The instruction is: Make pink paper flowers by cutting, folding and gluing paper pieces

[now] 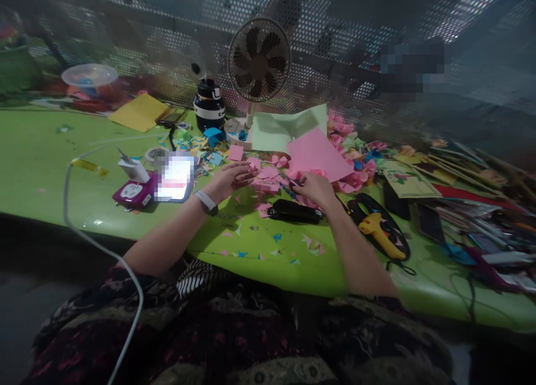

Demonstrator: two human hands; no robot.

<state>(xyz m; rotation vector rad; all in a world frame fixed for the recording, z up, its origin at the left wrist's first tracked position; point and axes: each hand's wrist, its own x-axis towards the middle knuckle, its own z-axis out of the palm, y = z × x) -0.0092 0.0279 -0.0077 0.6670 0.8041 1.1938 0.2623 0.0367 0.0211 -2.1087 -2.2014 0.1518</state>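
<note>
My left hand [229, 179], with a pale band on its wrist, reaches over the table with its fingers stretched out at the edge of some pink paper pieces [268, 175]. It appears to hold nothing. My right hand [314, 189] is closed around the dark handles of what look like small scissors [295, 184], whose blades point left toward the same pieces. Just below that hand lies a black stapler-like object [295, 212]. A large pink sheet [318, 156] leans on a pale green sheet [288, 128] behind both hands.
A fan [259, 61] and a black bottle [210, 108] stand at the back. On the left are a lit phone [176, 178], a purple power socket [134, 194] and a white cable [67, 189]. A yellow glue gun [383, 234] lies right, beside heaped papers and tools.
</note>
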